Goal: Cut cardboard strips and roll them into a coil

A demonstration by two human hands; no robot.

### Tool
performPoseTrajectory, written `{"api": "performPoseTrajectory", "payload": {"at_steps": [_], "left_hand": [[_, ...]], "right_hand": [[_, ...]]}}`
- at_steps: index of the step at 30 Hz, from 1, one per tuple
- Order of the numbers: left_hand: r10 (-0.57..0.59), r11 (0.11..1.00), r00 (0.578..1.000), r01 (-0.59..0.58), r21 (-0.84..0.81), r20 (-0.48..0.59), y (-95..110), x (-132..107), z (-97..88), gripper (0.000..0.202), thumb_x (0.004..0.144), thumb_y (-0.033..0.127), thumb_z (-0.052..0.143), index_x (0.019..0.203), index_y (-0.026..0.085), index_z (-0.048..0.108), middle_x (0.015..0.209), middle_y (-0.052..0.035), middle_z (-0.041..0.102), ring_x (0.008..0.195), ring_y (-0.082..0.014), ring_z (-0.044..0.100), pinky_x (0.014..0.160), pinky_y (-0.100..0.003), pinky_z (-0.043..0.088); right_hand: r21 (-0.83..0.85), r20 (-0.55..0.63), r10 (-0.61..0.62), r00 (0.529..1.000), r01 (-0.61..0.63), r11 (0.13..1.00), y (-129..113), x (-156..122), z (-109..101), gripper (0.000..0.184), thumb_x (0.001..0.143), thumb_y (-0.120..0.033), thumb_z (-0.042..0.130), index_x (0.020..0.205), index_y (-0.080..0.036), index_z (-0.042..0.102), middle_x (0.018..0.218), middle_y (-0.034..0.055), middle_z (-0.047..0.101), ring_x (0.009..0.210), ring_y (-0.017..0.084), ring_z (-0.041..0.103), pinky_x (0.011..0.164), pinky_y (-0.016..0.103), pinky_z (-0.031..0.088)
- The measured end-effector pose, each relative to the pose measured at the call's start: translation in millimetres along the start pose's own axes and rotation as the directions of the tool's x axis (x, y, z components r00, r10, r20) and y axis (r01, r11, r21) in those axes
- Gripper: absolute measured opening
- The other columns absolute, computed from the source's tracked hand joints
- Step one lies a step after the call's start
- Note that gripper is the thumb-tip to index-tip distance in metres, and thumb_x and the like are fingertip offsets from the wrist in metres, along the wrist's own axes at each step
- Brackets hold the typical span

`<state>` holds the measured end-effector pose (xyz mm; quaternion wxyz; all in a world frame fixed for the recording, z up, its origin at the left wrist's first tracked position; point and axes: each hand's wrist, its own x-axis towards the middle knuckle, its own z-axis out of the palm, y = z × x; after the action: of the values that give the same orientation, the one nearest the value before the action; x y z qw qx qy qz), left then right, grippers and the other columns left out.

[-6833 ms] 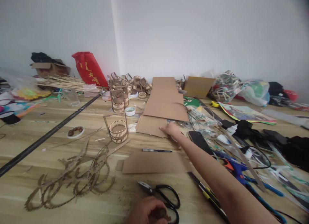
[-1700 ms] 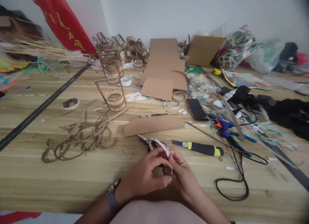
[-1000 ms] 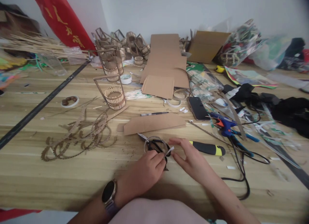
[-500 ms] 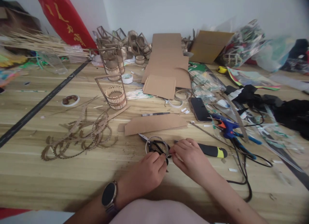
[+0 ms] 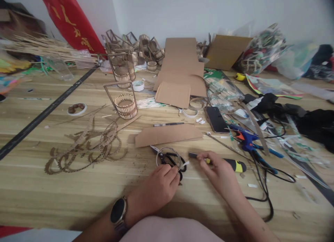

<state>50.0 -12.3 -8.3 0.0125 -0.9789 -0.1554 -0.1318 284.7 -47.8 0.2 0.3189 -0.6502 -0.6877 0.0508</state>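
My left hand (image 5: pixel 160 186), a watch on its wrist, is closed in a pinch on a thin whitish strip loop (image 5: pixel 168 155) that stands over black scissors (image 5: pixel 172 160) on the wooden table (image 5: pixel 78 193). The loop's loose white end (image 5: pixel 185 163) sticks out to the right. My right hand (image 5: pixel 220 172) is a little to the right, its fingers curled onto the front of a black and yellow utility knife (image 5: pixel 231 163) lying on the table.
Beyond the hands lie a cardboard strip (image 5: pixel 168 135), a pen (image 5: pixel 168 124) and a phone (image 5: pixel 216 118). A blue glue gun (image 5: pixel 246 139) and black cable (image 5: pixel 263 196) are at right. Cardboard offcuts (image 5: pixel 86 148) and a small slatted basket (image 5: pixel 125 104) sit at left.
My right hand has let go of the loop's end and moved right onto the utility knife. My left hand keeps its pinch on the loop over the scissors.
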Motion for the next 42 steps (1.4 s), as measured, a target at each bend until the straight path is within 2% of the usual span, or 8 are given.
{"api": "performPoseTrajectory", "payload": {"at_steps": [4,7,10,18,21,27,35,42], "left_hand": [[-0.043,0.998,0.992,0.037,-0.049,-0.122,1,1,1.3,0.015,0.095,0.016,0.054,0.104,0.007,0.062,0.111,-0.0152,0.07,0.094,-0.024,0.063,0.08,-0.036,0.053],[-0.145,0.976,0.964,0.102,-0.192,-0.222,2,2,0.1,0.014,0.096,0.018,0.054,0.105,0.011,0.062,0.109,-0.0132,0.071,0.098,-0.0227,0.063,0.086,-0.036,0.054],[-0.3,0.901,0.918,0.184,-0.394,-0.258,3,3,-1.3,0.012,0.096,0.02,0.055,0.106,0.016,0.062,0.108,-0.0099,0.071,0.099,-0.0212,0.063,0.089,-0.035,0.055],[-0.399,0.794,0.869,0.167,-0.584,-0.294,7,4,-4.0,0.017,0.096,0.022,0.056,0.112,0.018,0.062,0.115,-0.0099,0.07,0.104,-0.02,0.064,0.093,-0.032,0.055],[-0.421,0.751,0.865,0.164,-0.64,-0.274,8,4,-3.2,0.019,0.096,0.021,0.057,0.113,0.017,0.063,0.116,-0.0106,0.07,0.107,-0.0197,0.064,0.095,-0.031,0.055],[-0.432,0.677,0.88,0.173,-0.715,-0.196,10,5,5.9,0.022,0.093,0.02,0.06,0.115,0.017,0.064,0.119,-0.0115,0.069,0.112,-0.021,0.063,0.099,-0.034,0.052],[-0.42,0.658,0.899,0.205,-0.725,-0.126,-1,1,-5.8,0.018,0.094,0.021,0.06,0.11,0.017,0.066,0.122,-0.012,0.066,0.118,-0.0231,0.057,0.105,-0.038,0.046],[-0.289,0.599,0.957,0.199,-0.775,0.023,0,5,-14.7,0.017,0.091,0.027,0.066,0.105,0.018,0.07,0.126,-0.011,0.062,0.127,-0.0249,0.052,0.112,-0.039,0.039]], "right_hand": [[-0.088,-0.12,0.114,0.986,-0.125,0.988,12,-7,-6,0.031,0.094,-0.037,0.053,0.066,-0.024,0.056,0.058,0.0006,0.063,0.052,0.018,0.059,0.053,0.03,0.044],[0.009,-0.188,0.115,0.975,-0.116,0.993,8,-17,-1,0.019,0.092,-0.036,0.052,0.086,-0.023,0.065,0.077,0.0058,0.07,0.07,0.022,0.065,0.057,0.031,0.048],[0.26,-0.056,0.259,0.964,-0.237,0.936,-9,-25,11,0.02,0.092,-0.036,0.052,0.091,-0.023,0.068,0.078,0.005,0.072,0.07,0.021,0.067,0.053,0.029,0.05],[0.883,0.313,0.463,0.829,-0.434,0.18,-55,-20,42,0.034,0.077,-0.047,0.078,0.104,-0.028,0.069,0.099,0.0037,0.077,0.095,0.02,0.07,0.087,0.034,0.053],[0.918,0.311,0.538,0.783,-0.395,0.044,-62,-18,48,0.035,0.069,-0.043,0.085,0.097,-0.028,0.072,0.098,0.0025,0.078,0.093,0.018,0.069,0.087,0.031,0.051],[0.928,0.297,0.554,0.778,-0.372,0.025,-67,-18,48,0.027,0.064,-0.038,0.089,0.079,-0.025,0.07,0.083,0.0015,0.077,0.082,0.017,0.069,0.079,0.029,0.053],[0.775,0.177,0.505,0.844,-0.436,0.457,-55,-9,24,0.033,0.067,-0.053,0.083,0.077,-0.023,0.073,0.075,0.0032,0.073,0.074,0.018,0.066,0.071,0.03,0.051],[0.869,0.34,0.552,0.761,-0.479,0.124,-64,-5,30,0.035,0.061,-0.048,0.088,0.074,-0.023,0.068,0.071,-0.0001,0.068,0.071,0.016,0.06,0.067,0.027,0.047]]}}
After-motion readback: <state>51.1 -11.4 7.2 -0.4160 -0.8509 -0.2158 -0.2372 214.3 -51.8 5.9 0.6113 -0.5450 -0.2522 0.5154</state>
